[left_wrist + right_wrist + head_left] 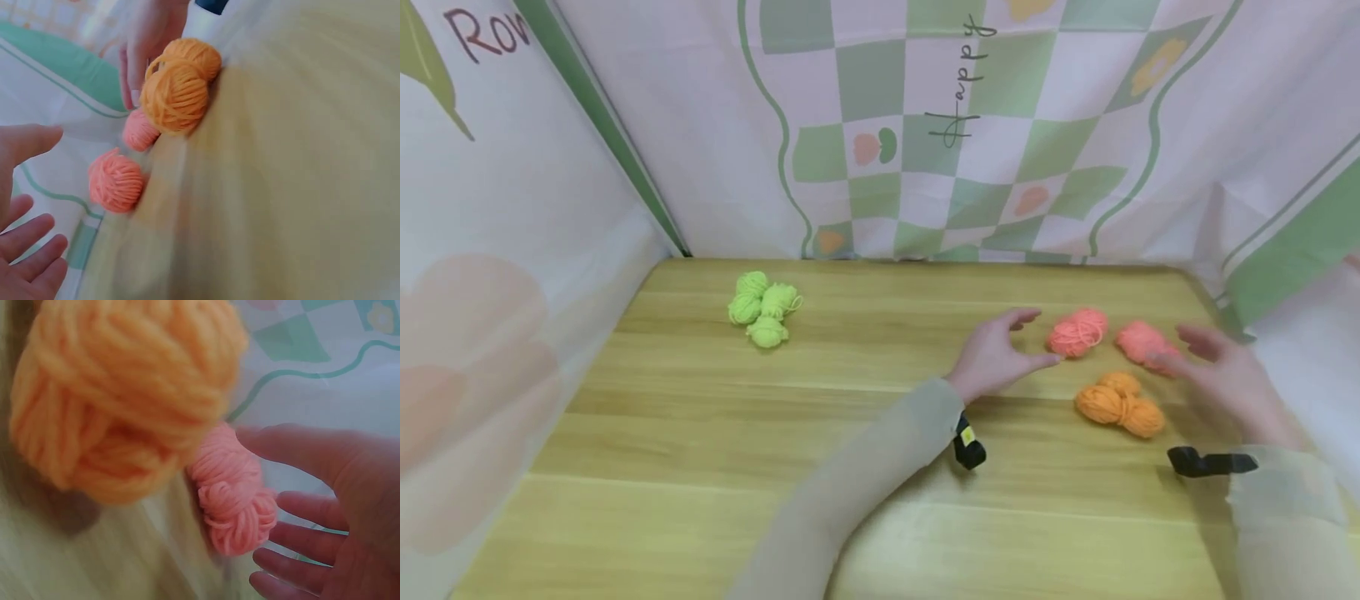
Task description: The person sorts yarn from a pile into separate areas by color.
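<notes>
Three green yarn balls [763,309] are clustered at ten o'clock on the wooden table [700,467]. At centre, the left hand [996,357] is spread open, nothing held, its thumb just beside a pink yarn ball [1078,332] at its three o'clock. A second pink ball [1142,341] is neared by the open, empty right hand [1221,371]. Orange yarn balls [1122,404] are seen between the wrists, at five o'clock.
</notes>
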Tool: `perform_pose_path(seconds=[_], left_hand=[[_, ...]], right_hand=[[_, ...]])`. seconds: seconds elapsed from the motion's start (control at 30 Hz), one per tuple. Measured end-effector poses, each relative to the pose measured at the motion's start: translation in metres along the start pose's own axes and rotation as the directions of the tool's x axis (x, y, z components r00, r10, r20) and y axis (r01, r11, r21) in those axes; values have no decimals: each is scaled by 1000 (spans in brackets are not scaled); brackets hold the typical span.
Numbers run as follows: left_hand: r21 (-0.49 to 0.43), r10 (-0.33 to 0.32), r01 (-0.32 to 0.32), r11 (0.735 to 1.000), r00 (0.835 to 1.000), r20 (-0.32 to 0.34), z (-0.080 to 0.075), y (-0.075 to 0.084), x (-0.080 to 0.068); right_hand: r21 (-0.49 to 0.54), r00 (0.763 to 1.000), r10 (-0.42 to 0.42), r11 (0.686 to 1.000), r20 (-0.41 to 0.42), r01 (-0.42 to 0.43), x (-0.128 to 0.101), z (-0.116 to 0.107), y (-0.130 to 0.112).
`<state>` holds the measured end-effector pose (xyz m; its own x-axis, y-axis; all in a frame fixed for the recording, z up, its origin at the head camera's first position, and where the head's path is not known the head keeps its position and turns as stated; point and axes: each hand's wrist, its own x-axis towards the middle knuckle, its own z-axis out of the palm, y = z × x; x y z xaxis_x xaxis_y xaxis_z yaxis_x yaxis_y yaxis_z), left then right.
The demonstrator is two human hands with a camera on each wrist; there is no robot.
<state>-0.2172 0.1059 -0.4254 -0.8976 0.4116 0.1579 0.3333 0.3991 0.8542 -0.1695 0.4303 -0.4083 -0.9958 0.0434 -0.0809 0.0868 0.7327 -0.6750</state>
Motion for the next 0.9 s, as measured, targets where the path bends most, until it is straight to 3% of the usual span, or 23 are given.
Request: perform_pose_path(seconds=[0.17,0.33,0.63,0.9], left_hand=[[55,-14,16,998,999,-33,4,13,26],[92,-28,34,995,998,-62,9,12,41],[193,-65,62,979,998,12,40,-8,37],[227,17,-23,974,999,30,52,-7,36]], right_hand=[[5,1000,-9,1000,19,9,0,3,5],[18,999,-25,1000,19,25,2,7,9],[10,999,-36,999,-15,36,-2,12,8],[-20,999,-43,999,-11,43,3,23,-4]])
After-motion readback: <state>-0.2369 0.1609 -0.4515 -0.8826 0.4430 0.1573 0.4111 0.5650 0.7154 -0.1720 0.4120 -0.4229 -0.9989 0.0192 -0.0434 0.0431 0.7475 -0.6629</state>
